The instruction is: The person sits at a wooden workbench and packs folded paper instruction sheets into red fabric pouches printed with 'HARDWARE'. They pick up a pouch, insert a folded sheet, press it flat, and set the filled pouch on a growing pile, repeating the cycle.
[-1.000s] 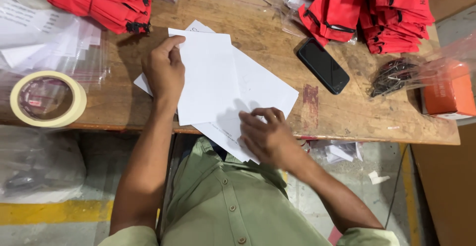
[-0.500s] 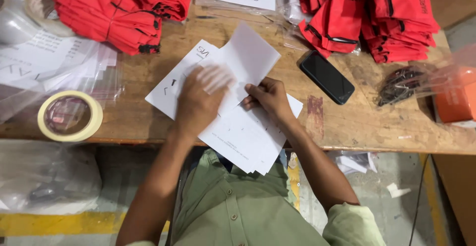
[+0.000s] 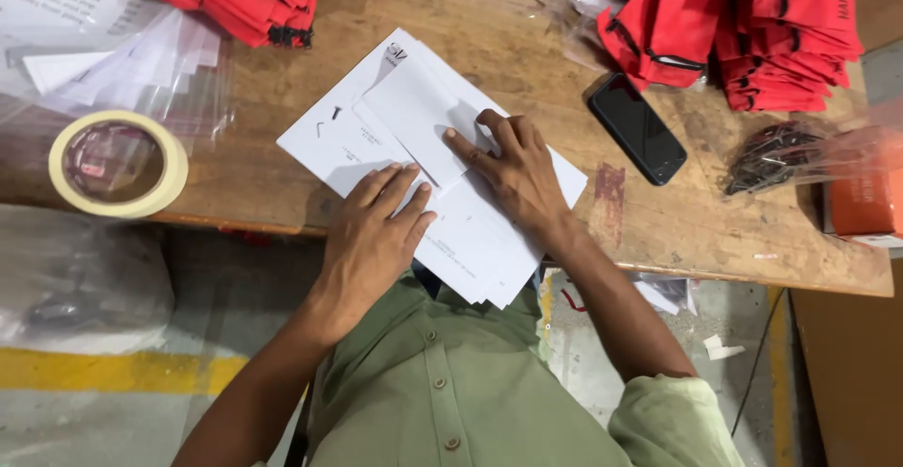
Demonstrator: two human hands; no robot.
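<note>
White printed paper sheets (image 3: 475, 241) are spread in a loose, fanned stack at the near edge of the worn wooden bench (image 3: 282, 171), with one corner hanging out over the edge toward the green shirt. A smaller folded white flap (image 3: 414, 114) is laid on top of the stack, and its lower right end is being pinned by the right hand (image 3: 517, 171), fingers spread flat and pointing left, nothing gripped. The left hand (image 3: 376, 232) is pressed palm-down on the lower left of the stack, fingers together and open, also gripping nothing. For a clean fold, the crease is best run by the right fingertips along the flap's long edge while the stack is held square under the left palm; the overhanging corner looks likely to slip if that pressure is eased. A roll of cream masking tape (image 3: 118, 163) is seen well to the left, a black smartphone (image 3: 637, 128) just right of the sheets, clear plastic sleeves (image 3: 141, 63) at upper left, and red folded fabric pieces (image 3: 752, 25) are piled along the far side.
</note>
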